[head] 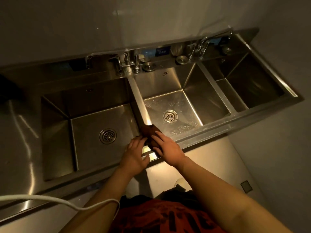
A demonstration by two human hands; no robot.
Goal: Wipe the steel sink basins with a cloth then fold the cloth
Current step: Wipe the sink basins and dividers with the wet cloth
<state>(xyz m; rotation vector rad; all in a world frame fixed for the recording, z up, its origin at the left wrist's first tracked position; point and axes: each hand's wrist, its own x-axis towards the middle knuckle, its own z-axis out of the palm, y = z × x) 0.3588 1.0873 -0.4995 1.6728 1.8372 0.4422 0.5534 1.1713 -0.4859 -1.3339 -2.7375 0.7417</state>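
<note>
A steel sink unit has three basins: a left basin (87, 132) and a middle basin (185, 105), each with a round drain, and a narrow right basin (235, 91). A dark brown cloth (149, 132) lies bunched on the near end of the divider (139, 101) between the left and middle basins. My right hand (166, 147) rests flat on the cloth, its fingers pressing the top. My left hand (136, 155) touches the cloth's left edge with its fingertips, fingers apart. Water drops speckle the middle basin floor.
Two faucet sets (124, 62) (200, 46) stand along the back ledge with loose drain strainers (149, 66) beside them. A flat steel drainboard (18, 132) stretches to the left. A white cord (50, 200) hangs across the bottom left. Walls close in behind and on the right.
</note>
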